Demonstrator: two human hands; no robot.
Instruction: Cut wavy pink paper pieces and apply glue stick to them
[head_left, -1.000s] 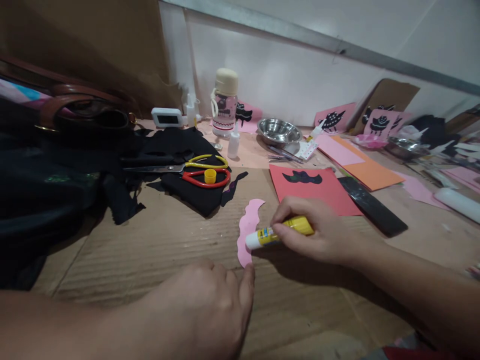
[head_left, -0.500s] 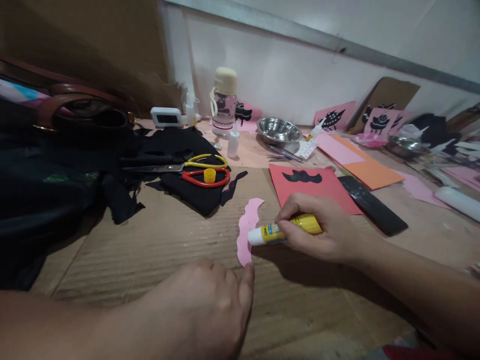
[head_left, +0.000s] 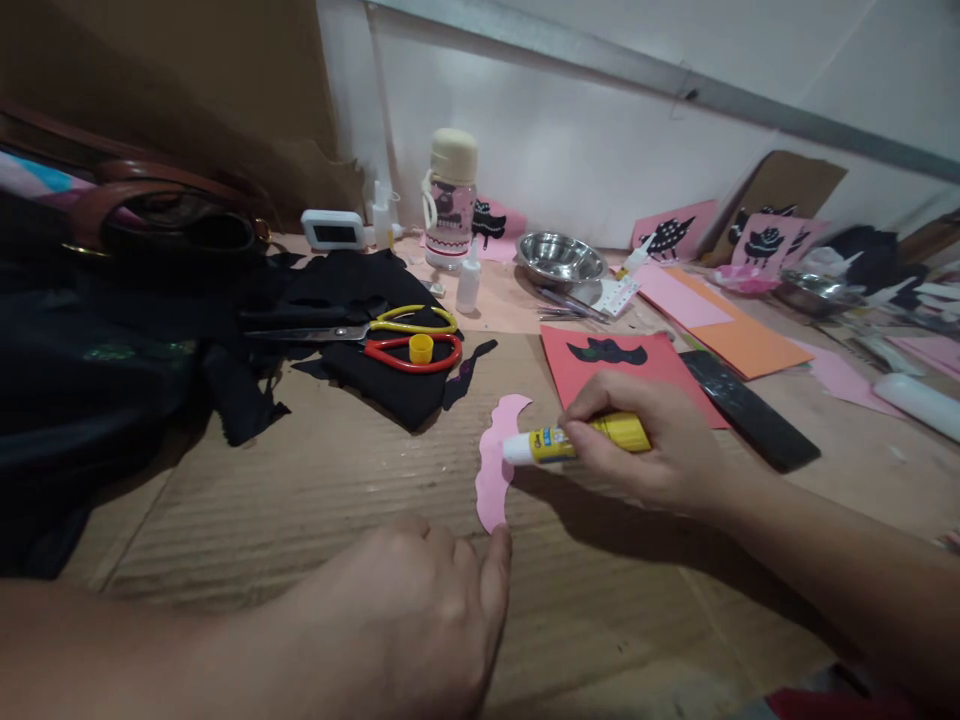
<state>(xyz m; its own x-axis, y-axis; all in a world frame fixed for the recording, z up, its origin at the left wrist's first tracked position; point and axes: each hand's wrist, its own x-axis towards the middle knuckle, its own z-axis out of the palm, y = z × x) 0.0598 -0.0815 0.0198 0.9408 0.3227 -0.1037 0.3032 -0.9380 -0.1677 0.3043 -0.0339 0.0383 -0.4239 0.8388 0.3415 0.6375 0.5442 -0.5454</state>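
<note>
A wavy pink paper shape [head_left: 493,490] lies on the brown corrugated cardboard [head_left: 315,490]. At its lower tip, my left hand [head_left: 420,600] pins the paper down with one fingertip, the other fingers curled under and partly hidden. My right hand [head_left: 637,440] is closed around a yellow glue stick [head_left: 551,445], whose white end touches the middle right edge of the paper. Behind the right hand is a red card [head_left: 562,365] bearing a black wavy shape [head_left: 607,352].
Scissors [head_left: 412,320] and a yellow cap [head_left: 421,348] rest on black fabric [head_left: 405,400] at the left. Farther back stand a bottle [head_left: 452,200] and a steel bowl [head_left: 559,262]. A black strip [head_left: 750,410] and orange paper [head_left: 765,345] lie at the right.
The glue stick has moved slightly up along the pink paper with my right hand. My left fingertip stays on the lower tip.
</note>
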